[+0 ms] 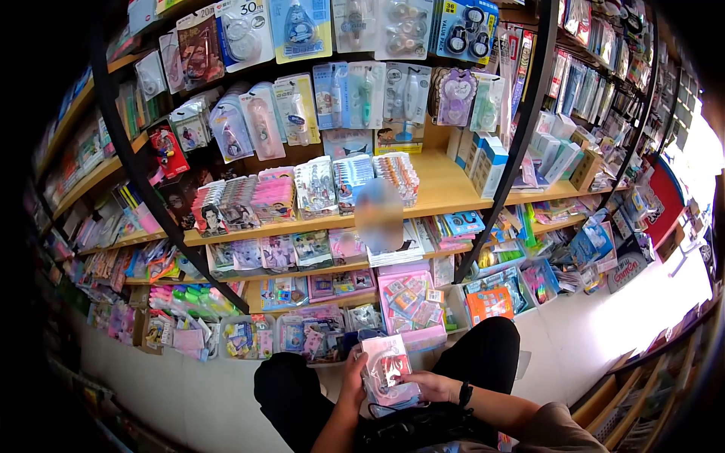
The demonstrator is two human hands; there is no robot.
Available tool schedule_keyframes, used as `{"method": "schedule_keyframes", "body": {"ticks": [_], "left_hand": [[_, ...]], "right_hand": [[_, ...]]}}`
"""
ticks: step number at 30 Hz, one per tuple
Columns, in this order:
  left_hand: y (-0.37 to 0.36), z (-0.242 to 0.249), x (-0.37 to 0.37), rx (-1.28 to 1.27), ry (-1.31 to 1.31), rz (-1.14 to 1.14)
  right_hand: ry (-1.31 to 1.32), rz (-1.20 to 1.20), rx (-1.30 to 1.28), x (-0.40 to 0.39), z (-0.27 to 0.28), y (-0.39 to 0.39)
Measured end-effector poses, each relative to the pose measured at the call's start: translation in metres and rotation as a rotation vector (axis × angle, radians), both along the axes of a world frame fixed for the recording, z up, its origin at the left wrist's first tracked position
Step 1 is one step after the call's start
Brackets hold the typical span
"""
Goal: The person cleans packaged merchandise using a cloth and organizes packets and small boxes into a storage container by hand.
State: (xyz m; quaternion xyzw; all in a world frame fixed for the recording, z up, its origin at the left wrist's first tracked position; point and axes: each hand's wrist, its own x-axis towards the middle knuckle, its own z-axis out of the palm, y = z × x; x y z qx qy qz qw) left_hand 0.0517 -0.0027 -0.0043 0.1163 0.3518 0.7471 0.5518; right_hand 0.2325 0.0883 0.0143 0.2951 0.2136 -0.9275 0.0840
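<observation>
Low between my knees, a stack of flat packets in clear wrap (387,364) rests above my lap, pink and white on top with a red picture. My left hand (353,380) grips its left edge, fingers wrapped round the side. From the right, my right hand (432,386) holds the stack's lower right edge, its fingers lying over the front near the red picture. The exact kind of packet is too small to tell. Just beyond my hands lies a pink tray (418,337) with several small colourful packets in it.
Ahead stands a shelf rack with a wooden shelf (445,177) bearing rows of pens (313,186). Blister-packed correction tapes (300,30) hang above. Plastic bins (249,337) of small goods line the floor, including one holding an orange packet (490,304). Black posts (521,143) frame the rack.
</observation>
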Motion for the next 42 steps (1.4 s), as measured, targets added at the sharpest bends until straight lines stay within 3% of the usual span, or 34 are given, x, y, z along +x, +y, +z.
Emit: {"method": "schedule_keyframes", "body": {"ticks": [3, 7, 10, 15, 18, 23, 27, 30, 34, 35, 36, 37, 38, 39, 40, 41, 42], "left_hand": [[0.002, 0.005, 0.0, 0.086, -0.01, 0.058], [0.007, 0.02, -0.009, 0.18, -0.039, 0.073], [0.005, 0.01, -0.018, 0.127, 0.023, 0.07], [0.003, 0.014, -0.014, 0.035, 0.067, 0.049], [0.004, 0.006, -0.014, 0.013, 0.108, -0.01], [0.009, 0.004, -0.01, 0.014, 0.135, -0.005], [0.009, -0.014, 0.0, -0.185, 0.1, -0.147], [0.012, -0.014, 0.008, -0.173, 0.13, -0.231], [0.01, -0.015, 0.009, -0.185, -0.065, -0.144], [0.009, -0.016, 0.009, -0.173, -0.156, -0.134], [0.008, -0.016, 0.008, -0.162, -0.247, -0.125], [0.007, -0.016, 0.007, -0.154, -0.266, -0.112], [0.005, -0.014, 0.006, -0.146, -0.285, -0.101], [0.005, -0.014, 0.005, -0.137, -0.305, -0.09], [0.005, -0.017, 0.004, -0.132, -0.305, -0.09], [0.004, -0.02, 0.003, -0.126, -0.305, -0.088], [0.003, -0.022, 0.002, -0.119, -0.306, -0.082]], "right_hand": [[-0.087, -0.017, -0.013, -0.004, -0.015, -0.002], [-0.016, -0.005, 0.119, -0.013, -0.003, -0.007], [0.019, 0.038, 0.163, -0.015, 0.005, -0.009], [-0.007, -0.005, 0.115, -0.008, -0.018, -0.013], [0.079, -0.114, -0.046, -0.007, -0.018, -0.014], [-0.083, -0.196, 0.176, -0.009, -0.024, -0.02], [-0.056, -0.305, 0.376, -0.015, -0.011, -0.009], [-0.081, -0.274, 0.533, -0.021, 0.002, 0.003], [-0.319, 0.125, 0.876, -0.033, 0.035, 0.026], [-0.413, 0.285, 1.146, -0.044, 0.032, 0.043], [-0.409, 0.318, 1.245, -0.044, 0.039, 0.066], [-0.329, 0.098, 1.249, -0.054, 0.056, 0.084], [-0.354, -0.021, 1.496, -0.061, 0.038, 0.127], [-0.228, -0.32, 1.594, -0.074, 0.052, 0.157], [-0.2, -0.453, 1.607, -0.087, 0.095, 0.175], [-0.183, -0.683, 1.386, -0.103, 0.125, 0.191], [-0.127, -0.704, 1.409, -0.111, 0.128, 0.231]]}}
